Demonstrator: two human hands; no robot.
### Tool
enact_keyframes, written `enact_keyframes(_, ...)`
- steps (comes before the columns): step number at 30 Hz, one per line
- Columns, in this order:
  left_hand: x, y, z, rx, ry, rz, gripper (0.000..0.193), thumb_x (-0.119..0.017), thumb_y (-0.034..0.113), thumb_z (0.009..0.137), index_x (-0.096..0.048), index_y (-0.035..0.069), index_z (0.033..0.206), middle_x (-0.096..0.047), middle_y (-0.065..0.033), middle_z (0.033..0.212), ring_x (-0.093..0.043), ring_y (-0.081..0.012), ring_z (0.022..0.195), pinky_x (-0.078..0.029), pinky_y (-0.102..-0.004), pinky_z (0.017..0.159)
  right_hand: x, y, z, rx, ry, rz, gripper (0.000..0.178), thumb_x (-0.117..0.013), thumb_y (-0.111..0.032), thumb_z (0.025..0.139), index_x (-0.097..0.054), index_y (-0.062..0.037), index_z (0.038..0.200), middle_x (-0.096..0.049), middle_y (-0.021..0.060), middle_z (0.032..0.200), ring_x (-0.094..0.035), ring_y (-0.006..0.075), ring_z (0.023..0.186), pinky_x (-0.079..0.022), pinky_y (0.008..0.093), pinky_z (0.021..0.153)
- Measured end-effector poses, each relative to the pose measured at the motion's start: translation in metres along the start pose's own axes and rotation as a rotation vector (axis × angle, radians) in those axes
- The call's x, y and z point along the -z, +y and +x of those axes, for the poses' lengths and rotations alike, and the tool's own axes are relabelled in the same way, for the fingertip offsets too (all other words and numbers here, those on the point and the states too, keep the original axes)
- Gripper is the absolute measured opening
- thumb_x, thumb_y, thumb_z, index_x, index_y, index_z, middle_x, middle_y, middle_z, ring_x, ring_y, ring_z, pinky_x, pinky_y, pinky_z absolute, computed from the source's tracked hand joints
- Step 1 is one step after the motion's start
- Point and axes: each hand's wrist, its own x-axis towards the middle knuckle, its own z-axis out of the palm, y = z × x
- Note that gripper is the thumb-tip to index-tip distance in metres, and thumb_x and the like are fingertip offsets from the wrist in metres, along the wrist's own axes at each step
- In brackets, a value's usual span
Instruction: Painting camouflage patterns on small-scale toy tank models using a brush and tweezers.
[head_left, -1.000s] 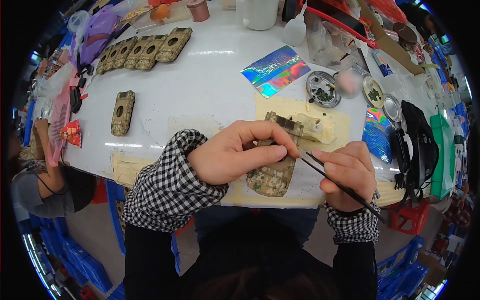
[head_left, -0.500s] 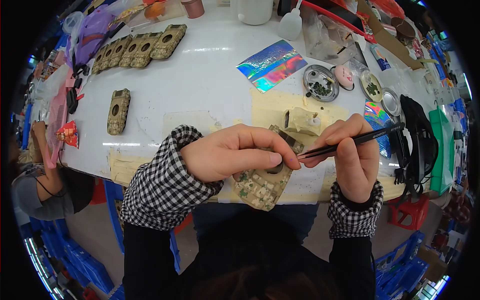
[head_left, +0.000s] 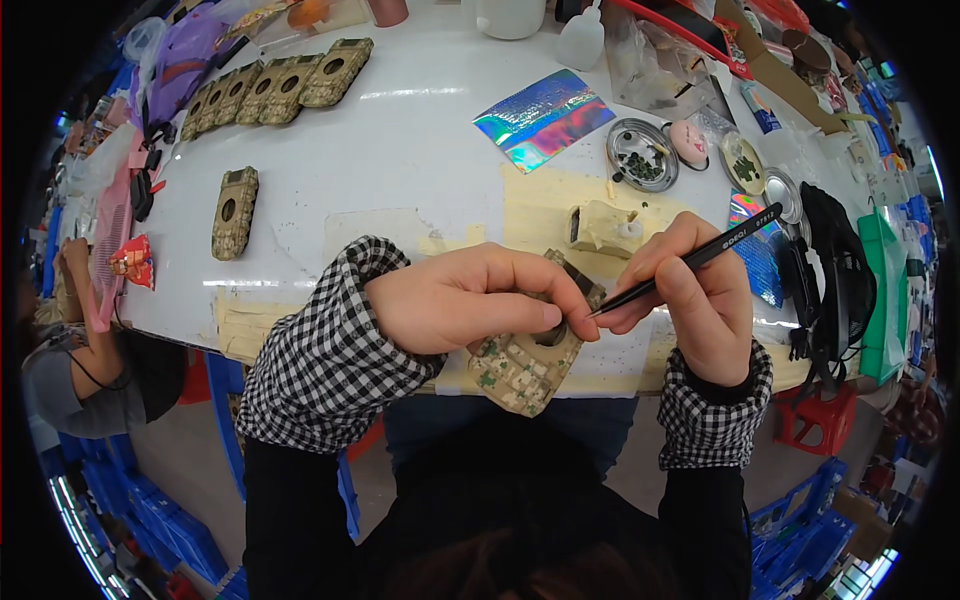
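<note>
My left hand (head_left: 470,300) is closed on a camouflage-patterned model tank hull (head_left: 527,372) above the table's near edge. The hull has a round hole, partly covered by my thumb and fingers. In my right hand (head_left: 705,310) I grip black tweezers (head_left: 690,262) like a pen. Their fine tips meet my left index fingertip beside the hull; whether they pinch a tiny part is too small to tell. Just beyond my hands, a tan turret-like piece (head_left: 600,228) sits on yellowish tape. A round metal dish (head_left: 668,172) at the right holds small dark green bits.
Several matching hulls (head_left: 335,72) stand in a row at far left, and a single hull (head_left: 235,213) lies nearer. A shiny holographic sheet (head_left: 543,118), a pink egg-shaped item (head_left: 689,145) and a white squeeze bottle (head_left: 579,40) lie beyond. At right is a black bag (head_left: 838,270).
The tweezers have tilted more steeply, and their tips look closer together at my left fingertip. My right hand has shifted slightly; the left still holds the hull. The whole view has moved a little.
</note>
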Motion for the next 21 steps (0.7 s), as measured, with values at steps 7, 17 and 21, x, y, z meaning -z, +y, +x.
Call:
enact_keyframes(7, 0.0008, -0.0007, 0.0004, -0.003, -0.004, 0.026, 0.024, -0.047, 0.009, 0.092, -0.059, -0.004, 0.108, -0.063, -0.0099, 0.109, -0.054, -0.0169, 0.107, -0.038, -0.0311, 0.096, 0.0057, 0.0006, 0.0000, -0.019, -0.076, 0.051, 0.016, -0.046, -0.013, 0.096, -0.048, 0.0019, 0.092, -0.060, 0.0099, 0.082, -0.068, 0.0206, 0.076, -0.057, 0.0265, 0.063)
enact_keyframes(17, -0.0002, 0.0003, 0.0004, -0.010, -0.002, 0.015, 0.024, -0.047, 0.008, 0.091, -0.060, -0.004, 0.107, -0.063, -0.0097, 0.108, -0.054, -0.0165, 0.107, -0.038, -0.0307, 0.096, 0.0067, 0.0004, 0.0003, -0.027, -0.074, 0.055, 0.016, -0.047, -0.014, 0.096, -0.047, 0.0015, 0.092, -0.060, 0.0105, 0.082, -0.068, 0.0212, 0.075, -0.057, 0.0271, 0.063)
enact_keyframes(21, 0.0008, -0.0014, 0.0012, 0.001, 0.000, 0.025, 0.024, -0.046, 0.009, 0.091, -0.060, -0.004, 0.107, -0.063, -0.0098, 0.108, -0.054, -0.0163, 0.107, -0.038, -0.0305, 0.096, 0.0069, 0.0015, 0.0001, -0.027, -0.067, 0.059, 0.017, -0.047, -0.015, 0.096, -0.047, 0.0014, 0.092, -0.061, 0.0105, 0.082, -0.068, 0.0218, 0.074, -0.057, 0.0272, 0.063)
